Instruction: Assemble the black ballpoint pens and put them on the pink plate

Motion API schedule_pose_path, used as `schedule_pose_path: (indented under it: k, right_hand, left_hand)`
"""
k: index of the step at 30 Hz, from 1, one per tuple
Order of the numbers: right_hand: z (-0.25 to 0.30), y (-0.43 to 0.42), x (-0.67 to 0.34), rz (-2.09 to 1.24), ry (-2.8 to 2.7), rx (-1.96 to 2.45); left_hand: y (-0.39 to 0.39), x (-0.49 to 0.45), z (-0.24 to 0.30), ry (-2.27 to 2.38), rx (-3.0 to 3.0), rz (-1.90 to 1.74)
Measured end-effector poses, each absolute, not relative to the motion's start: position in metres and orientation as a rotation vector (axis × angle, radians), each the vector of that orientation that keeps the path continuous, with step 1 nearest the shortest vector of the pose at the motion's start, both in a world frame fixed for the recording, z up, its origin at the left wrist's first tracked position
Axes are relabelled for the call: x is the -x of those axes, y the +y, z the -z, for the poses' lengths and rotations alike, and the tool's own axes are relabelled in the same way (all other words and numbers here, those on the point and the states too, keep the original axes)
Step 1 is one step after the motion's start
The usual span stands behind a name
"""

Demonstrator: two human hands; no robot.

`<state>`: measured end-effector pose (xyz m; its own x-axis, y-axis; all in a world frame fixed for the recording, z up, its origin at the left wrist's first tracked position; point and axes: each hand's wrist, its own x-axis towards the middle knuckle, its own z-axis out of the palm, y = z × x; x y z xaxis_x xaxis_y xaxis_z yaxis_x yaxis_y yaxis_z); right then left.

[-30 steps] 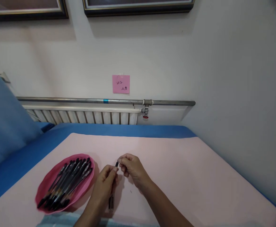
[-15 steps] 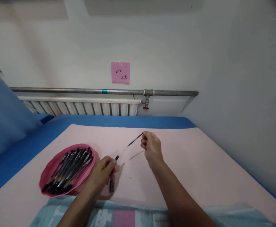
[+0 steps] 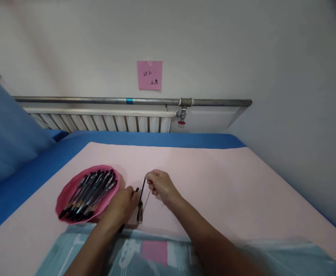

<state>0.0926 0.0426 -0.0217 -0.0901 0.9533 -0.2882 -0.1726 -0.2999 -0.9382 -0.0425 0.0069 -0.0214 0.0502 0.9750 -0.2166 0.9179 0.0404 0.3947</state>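
My right hand (image 3: 161, 186) pinches the top of a thin dark pen refill (image 3: 142, 191), which slants steeply down toward the pink surface. The refill's lower end passes close beside my left hand (image 3: 124, 202). My left hand is closed around a pen (image 3: 137, 189); its black end pokes out past the thumb, and most of it is hidden by the fingers. Just right of that hand lie small black and clear pen parts (image 3: 140, 215), partly behind the refill. To the left sits a pink basket (image 3: 59, 199) full of black-capped, clear-barrelled pens (image 3: 91, 193).
A pink sheet (image 3: 214, 191) covers the blue-edged table (image 3: 162, 139). Light blue patterned cloth (image 3: 127, 255) lies along the near edge. Behind stand a radiator (image 3: 99, 122) and a metal pipe (image 3: 214, 102) with a red-handled valve (image 3: 181, 123). A blue curtain (image 3: 9, 130) hangs at left.
My right hand has moved left and lower with the refill, bringing it beside my left hand. The refill has turned from slanting sideways to nearly upright. The view has tilted slightly down.
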Motion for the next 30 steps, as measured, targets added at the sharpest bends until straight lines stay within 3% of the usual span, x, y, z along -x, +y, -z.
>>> schedule_pose_path:
  k: [30]
  right_hand:
    - [0.047, 0.036, -0.072, -1.334, -1.614, 1.615]
  left_hand:
    - [0.012, 0.048, 0.024, 1.960, -1.921, -0.053]
